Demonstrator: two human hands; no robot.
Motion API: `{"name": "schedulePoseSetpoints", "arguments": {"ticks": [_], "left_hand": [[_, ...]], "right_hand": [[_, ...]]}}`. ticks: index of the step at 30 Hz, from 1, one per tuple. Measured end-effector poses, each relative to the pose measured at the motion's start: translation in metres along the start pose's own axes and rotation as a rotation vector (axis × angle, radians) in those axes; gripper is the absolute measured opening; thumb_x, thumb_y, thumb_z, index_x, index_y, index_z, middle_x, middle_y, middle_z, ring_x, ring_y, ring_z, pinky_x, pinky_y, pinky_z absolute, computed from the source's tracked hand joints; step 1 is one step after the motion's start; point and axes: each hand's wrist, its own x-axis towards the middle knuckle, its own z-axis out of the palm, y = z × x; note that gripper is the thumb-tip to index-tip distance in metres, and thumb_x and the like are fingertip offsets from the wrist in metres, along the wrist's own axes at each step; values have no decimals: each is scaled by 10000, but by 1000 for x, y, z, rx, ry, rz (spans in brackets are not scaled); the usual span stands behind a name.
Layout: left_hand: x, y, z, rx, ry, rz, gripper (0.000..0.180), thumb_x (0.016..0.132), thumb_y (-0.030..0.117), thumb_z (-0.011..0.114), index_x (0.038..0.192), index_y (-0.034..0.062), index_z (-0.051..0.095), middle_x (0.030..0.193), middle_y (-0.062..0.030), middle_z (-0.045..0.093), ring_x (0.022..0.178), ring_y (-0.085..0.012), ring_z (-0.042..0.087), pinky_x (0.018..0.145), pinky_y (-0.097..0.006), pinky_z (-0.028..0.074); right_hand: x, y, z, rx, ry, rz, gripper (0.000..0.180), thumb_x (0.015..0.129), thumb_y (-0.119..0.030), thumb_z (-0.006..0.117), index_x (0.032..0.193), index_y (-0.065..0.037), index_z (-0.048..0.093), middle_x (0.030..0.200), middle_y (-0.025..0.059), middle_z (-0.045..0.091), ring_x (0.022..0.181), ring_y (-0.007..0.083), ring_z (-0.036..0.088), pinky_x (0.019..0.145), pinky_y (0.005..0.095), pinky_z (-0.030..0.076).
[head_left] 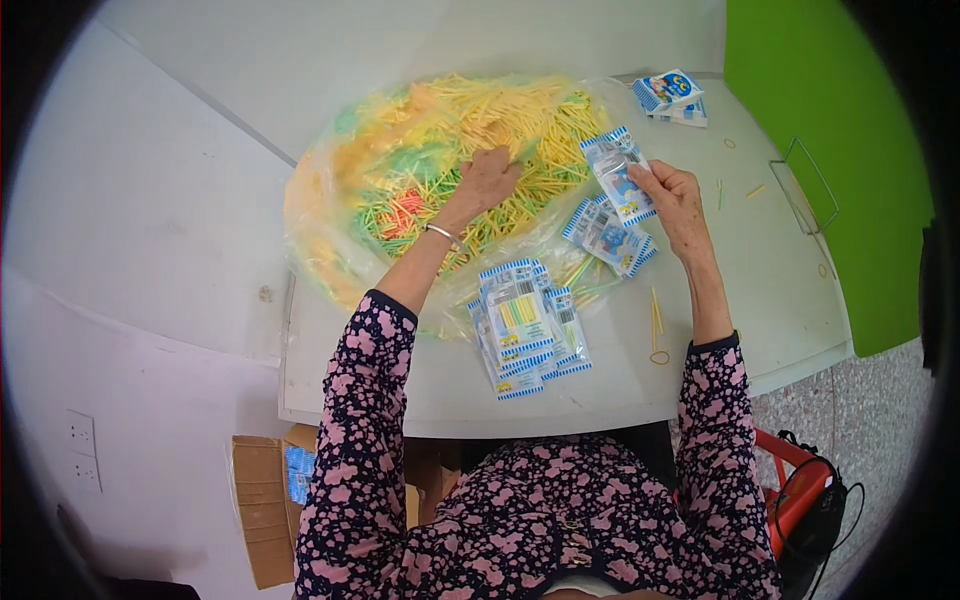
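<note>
A large clear plastic bag [325,215] lies spread wide on the table, heaped with thin yellow, green and red sticks [545,125]. My left hand [490,178] reaches into this heap, its fingers curled; a few pale green sticks [526,152] show at the fingertips, which are mostly hidden. Between thumb and fingers, my right hand [676,200] holds a blue-and-white packet [615,170] at the heap's right edge. Just below it, more such packets [608,238] overlap on the bag's edge. A stack of packets with clear windows [518,312] lies nearer to me.
Several packets [668,92] lie at the far right. Rubber bands [659,357] and loose sticks [756,191] are scattered on the right of the table [720,290]. A wire handle [805,185] stands by the green panel [820,120]. Below the table is an open cardboard box [262,510].
</note>
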Motion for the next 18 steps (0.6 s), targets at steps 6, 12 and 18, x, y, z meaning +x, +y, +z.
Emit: {"name": "schedulePoseSetpoints", "arguments": {"ticks": [6, 12, 18], "left_hand": [[-13, -7, -27, -451, -58, -131, 381, 888, 347, 508, 996, -17, 546, 970, -126, 561, 918, -203, 487, 847, -313, 380], [-30, 1, -36, -723, 48, -162, 351, 887, 315, 506, 1040, 4, 566, 1018, -103, 568, 986, -203, 481, 893, -330, 364], [-28, -15, -33, -834, 37, -118, 345, 891, 306, 500, 1014, -5, 582, 1044, -110, 582, 1017, -201, 494, 916, -323, 356]], "right_hand": [[1, -1, 15, 83, -29, 60, 242, 868, -225, 599, 739, -21, 622, 631, -68, 517, 565, 0, 388, 507, 185, 297], [4, -10, 30, 62, -103, 61, 238, 863, -229, 606, 759, -17, 638, 638, -53, 554, 536, -3, 413, 478, 183, 314], [11, -15, 44, 44, -154, 75, 223, 857, -219, 613, 815, -5, 660, 675, -43, 586, 555, 0, 449, 488, 178, 337]]}}
